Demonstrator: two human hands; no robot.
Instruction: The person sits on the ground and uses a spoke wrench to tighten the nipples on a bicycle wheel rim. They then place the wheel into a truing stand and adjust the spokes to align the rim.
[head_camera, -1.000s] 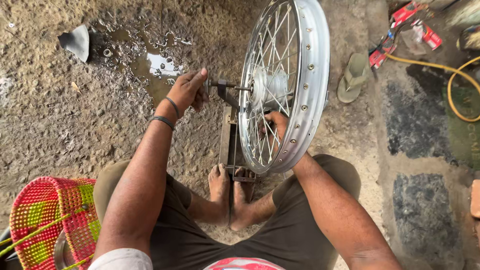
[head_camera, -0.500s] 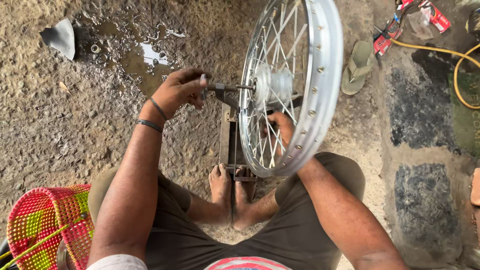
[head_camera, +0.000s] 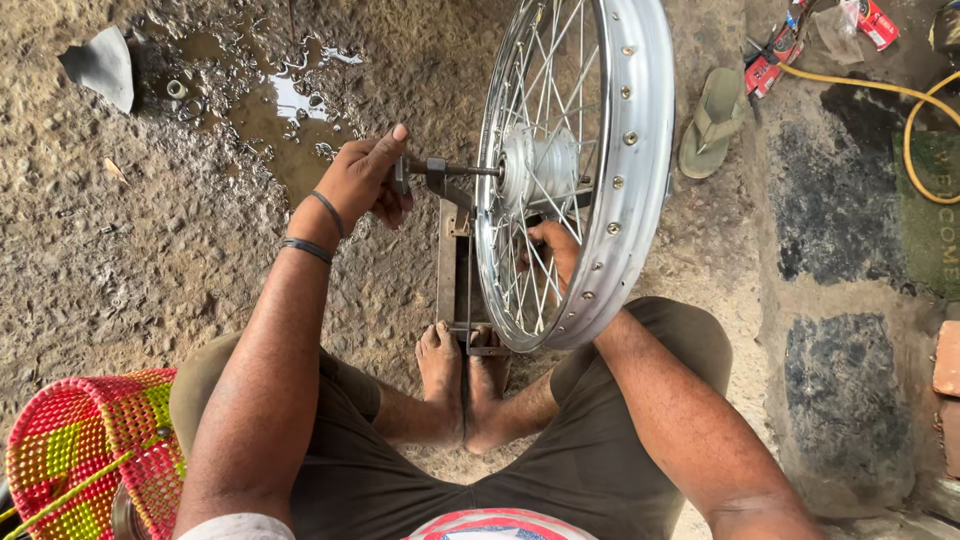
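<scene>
Head view: spoked wheel (head_camera: 585, 170) standing upright in a metal stand (head_camera: 455, 275) on the ground. Left hand (head_camera: 365, 180) is pinching the axle end (head_camera: 445, 168); right hand (head_camera: 555, 250) is curling around spokes. Likely stiff, heavy; best held at the rim.

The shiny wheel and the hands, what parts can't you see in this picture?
Head view only:
- Right hand: its fingertips sit behind the spokes of the spoked wheel, so its grip cannot be told.
- Left hand: its fingers wrap the axle end, hiding what is under them.
- Wheel top: cut off by the upper edge.
- Metal stand: its far side is hidden by the wheel.
- Woven basket: cut off at the bottom left corner.
</scene>
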